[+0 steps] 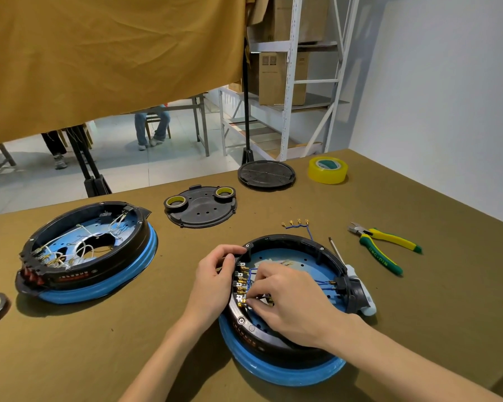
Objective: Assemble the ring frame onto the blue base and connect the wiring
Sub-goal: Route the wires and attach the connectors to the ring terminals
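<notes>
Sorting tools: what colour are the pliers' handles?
Yellow and green, seen in the head view: pliers.

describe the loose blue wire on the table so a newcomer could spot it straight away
Start at the ring frame under both hands. Just beyond its far rim lies the loose blue wire. Unlike the wires inside, it lies on the cloth, with four gold terminals in a row.

Two bare forearms are seen rising from the lower edge of the frame, ending in an ungloved left hand (215, 281) and an ungloved right hand (288, 300); no sleeves, rings or watches are worn
</notes>
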Available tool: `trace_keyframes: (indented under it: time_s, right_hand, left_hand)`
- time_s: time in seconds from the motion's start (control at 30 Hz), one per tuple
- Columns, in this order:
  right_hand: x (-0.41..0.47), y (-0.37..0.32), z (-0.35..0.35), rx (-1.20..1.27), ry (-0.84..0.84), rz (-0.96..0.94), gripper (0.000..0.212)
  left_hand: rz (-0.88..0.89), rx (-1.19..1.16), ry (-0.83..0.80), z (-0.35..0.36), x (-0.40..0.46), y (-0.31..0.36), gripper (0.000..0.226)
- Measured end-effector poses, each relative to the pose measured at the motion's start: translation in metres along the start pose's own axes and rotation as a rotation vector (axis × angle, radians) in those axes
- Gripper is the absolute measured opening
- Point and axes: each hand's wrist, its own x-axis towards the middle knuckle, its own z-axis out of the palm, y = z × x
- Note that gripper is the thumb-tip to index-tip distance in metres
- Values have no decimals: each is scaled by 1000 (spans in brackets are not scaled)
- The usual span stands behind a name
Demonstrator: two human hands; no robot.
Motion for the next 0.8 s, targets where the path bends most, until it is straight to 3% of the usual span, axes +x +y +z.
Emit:
trace_keyframes:
  time_s: [0.8]
  right_hand:
    - [1,2,0,20,-27,-12,24]
  left_hand:
    - [-32,-6,15,2,-3,3,29]
